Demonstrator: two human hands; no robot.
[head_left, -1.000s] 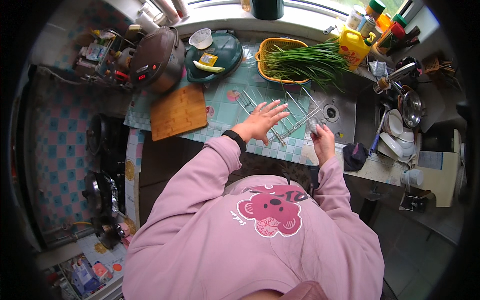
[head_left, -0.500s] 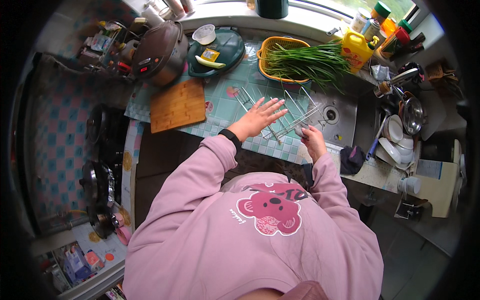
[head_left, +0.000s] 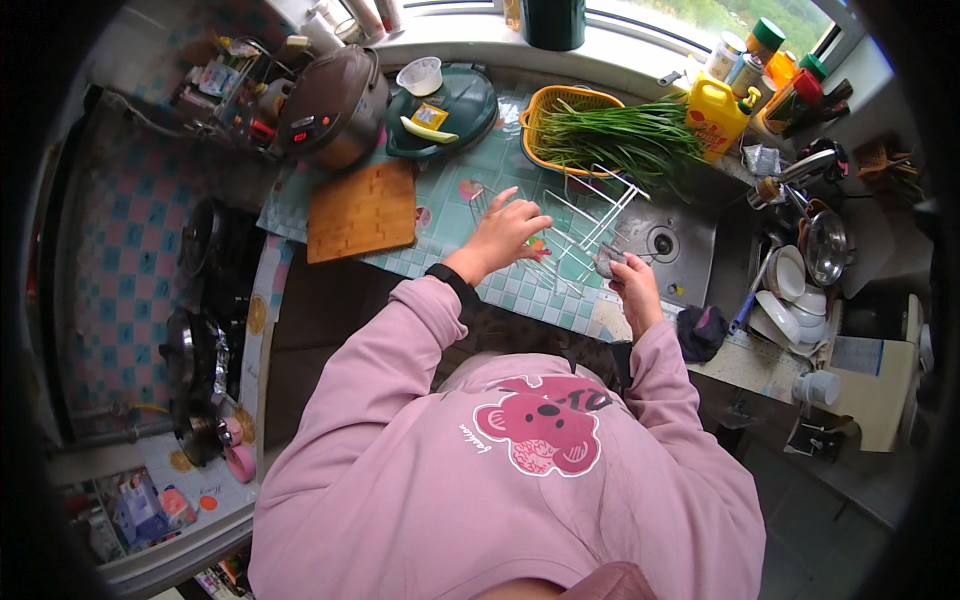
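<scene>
A wire rack (head_left: 600,222) of thin metal rods stands tilted across the tiled counter and the sink's left edge, part of it blurred. My left hand (head_left: 503,238), with a black band at the wrist, is over the rack's left side. Its fingers are bent and spread apart, and I see nothing held in them. In my right hand (head_left: 637,285) a grey scouring pad (head_left: 609,262) is pinched between thumb and fingers, close against the rack's right end.
Behind the rack, an orange basket (head_left: 533,118) holds long green leaves (head_left: 625,135). The metal sink (head_left: 690,228) is to the right, with stacked bowls (head_left: 800,300) beyond. A cutting board (head_left: 362,212), rice cooker (head_left: 335,105) and green lid (head_left: 475,105) occupy the left. A dark cloth (head_left: 702,330) lies by the sink.
My left hand has gone from flat, stretched fingers to bent ones and shifted slightly left. The wire rack has turned and tipped. The scouring pad stays in my right hand.
</scene>
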